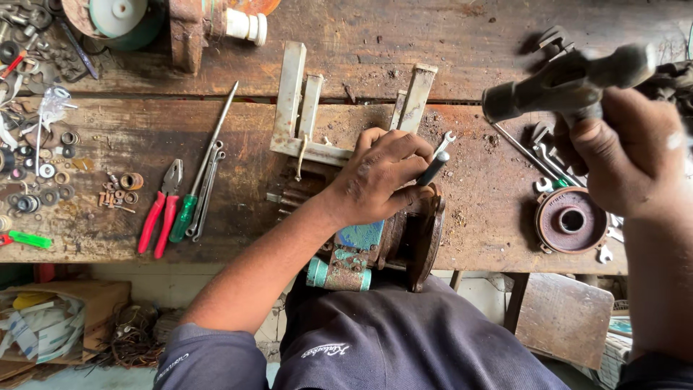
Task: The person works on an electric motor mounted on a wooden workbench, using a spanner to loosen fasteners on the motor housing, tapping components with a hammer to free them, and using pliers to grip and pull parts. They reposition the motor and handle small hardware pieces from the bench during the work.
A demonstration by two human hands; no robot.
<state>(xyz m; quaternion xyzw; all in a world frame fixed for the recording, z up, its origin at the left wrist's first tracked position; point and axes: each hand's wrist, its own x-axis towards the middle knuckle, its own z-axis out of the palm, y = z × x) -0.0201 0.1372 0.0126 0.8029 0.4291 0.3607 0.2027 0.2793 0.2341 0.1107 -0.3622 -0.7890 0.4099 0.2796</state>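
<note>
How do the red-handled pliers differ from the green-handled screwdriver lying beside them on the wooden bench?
The red-handled pliers have two red grips spreading apart and short dark jaws; the green-handled screwdriver has one green grip and a long, thin metal shaft. The pliers are shorter and wider, while the screwdriver reaches much farther up the worn wooden bench. Both lie flat, untouched, away from the left hand and the right hand.

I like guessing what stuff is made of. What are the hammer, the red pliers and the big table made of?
The hammer in the right hand: its dark, dull head looks like metal, probably steel.
The pliers: grey metal jaws, and glossy red handles that look like plastic or rubber sleeves.
The table: wood, since brown planks with grain, cracks and stains show.
</note>
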